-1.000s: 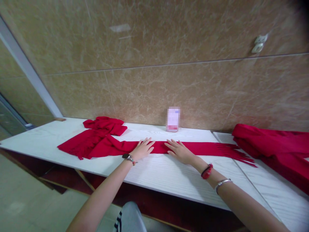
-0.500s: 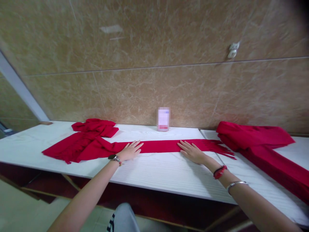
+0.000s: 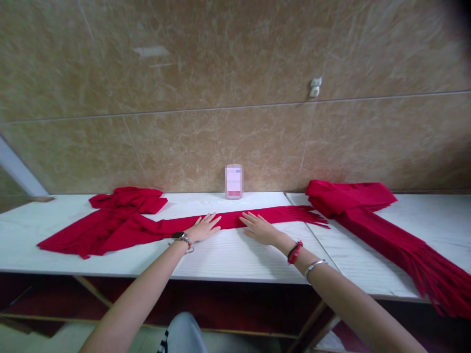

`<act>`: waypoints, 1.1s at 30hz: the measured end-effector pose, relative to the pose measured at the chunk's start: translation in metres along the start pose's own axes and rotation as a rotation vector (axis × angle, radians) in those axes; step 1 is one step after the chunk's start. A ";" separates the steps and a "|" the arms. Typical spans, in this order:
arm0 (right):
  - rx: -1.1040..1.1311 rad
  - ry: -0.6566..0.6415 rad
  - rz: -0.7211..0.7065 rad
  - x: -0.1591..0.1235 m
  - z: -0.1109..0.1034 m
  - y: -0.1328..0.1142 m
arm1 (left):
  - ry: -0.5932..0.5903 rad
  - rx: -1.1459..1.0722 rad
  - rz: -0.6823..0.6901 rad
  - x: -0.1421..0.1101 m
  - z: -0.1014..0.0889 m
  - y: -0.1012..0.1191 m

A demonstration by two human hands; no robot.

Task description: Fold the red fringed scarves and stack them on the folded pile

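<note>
A long red scarf [image 3: 154, 226] lies stretched along a white table [image 3: 235, 257], bunched at its left end and fringed at its right end. My left hand [image 3: 203, 227] rests flat on the scarf's middle, fingers stretched out. Just to its right, my right hand [image 3: 260, 228] also lies flat on the scarf with spread fingers. A watch is on my left wrist, a red band and a silver bangle on my right.
A second red scarf [image 3: 371, 220] lies across the adjoining white table [image 3: 434, 230] on the right, its fringe hanging over the front edge. A small pink card [image 3: 233, 181] stands against the brown marble wall [image 3: 235, 98]. A wall fitting [image 3: 314, 87] is higher up.
My right hand has slid back left along the scarf, close to my left hand, after having moved out to the right. The view has turned to the right.
</note>
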State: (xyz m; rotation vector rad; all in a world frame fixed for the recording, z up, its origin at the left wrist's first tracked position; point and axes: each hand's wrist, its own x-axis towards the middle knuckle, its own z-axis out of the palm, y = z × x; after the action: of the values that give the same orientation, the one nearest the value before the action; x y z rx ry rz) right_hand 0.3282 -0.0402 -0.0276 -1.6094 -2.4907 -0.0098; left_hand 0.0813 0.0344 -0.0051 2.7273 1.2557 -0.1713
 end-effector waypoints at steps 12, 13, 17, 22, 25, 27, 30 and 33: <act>-0.164 -0.044 0.125 -0.049 0.010 0.088 | -0.042 -0.017 0.020 -0.010 -0.001 -0.007; -0.194 -0.044 0.187 -0.060 0.010 0.102 | -0.035 -0.020 0.027 -0.009 0.001 -0.009; -0.236 -0.037 0.392 -0.081 0.003 0.130 | 0.011 -0.002 0.019 -0.001 0.002 -0.009; -0.149 0.056 0.252 -0.032 -0.005 0.079 | 0.211 0.070 0.024 0.022 0.001 0.018; -0.066 0.041 0.102 0.005 0.003 0.039 | 0.212 0.043 0.018 0.031 0.008 0.029; -0.043 0.017 0.056 0.017 0.010 0.029 | 0.206 0.054 0.016 0.033 0.014 0.029; -0.069 0.003 0.087 0.010 0.015 0.042 | 0.199 0.076 0.033 0.032 0.018 0.025; -0.173 -0.038 0.159 -0.018 0.014 0.081 | 0.172 0.056 0.042 0.031 0.017 0.022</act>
State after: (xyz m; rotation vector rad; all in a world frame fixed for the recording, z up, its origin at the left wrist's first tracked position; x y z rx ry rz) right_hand 0.4066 -0.0210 -0.0513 -1.8895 -2.4402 -0.1805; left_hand 0.1169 0.0405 -0.0246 2.8663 1.2503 0.0336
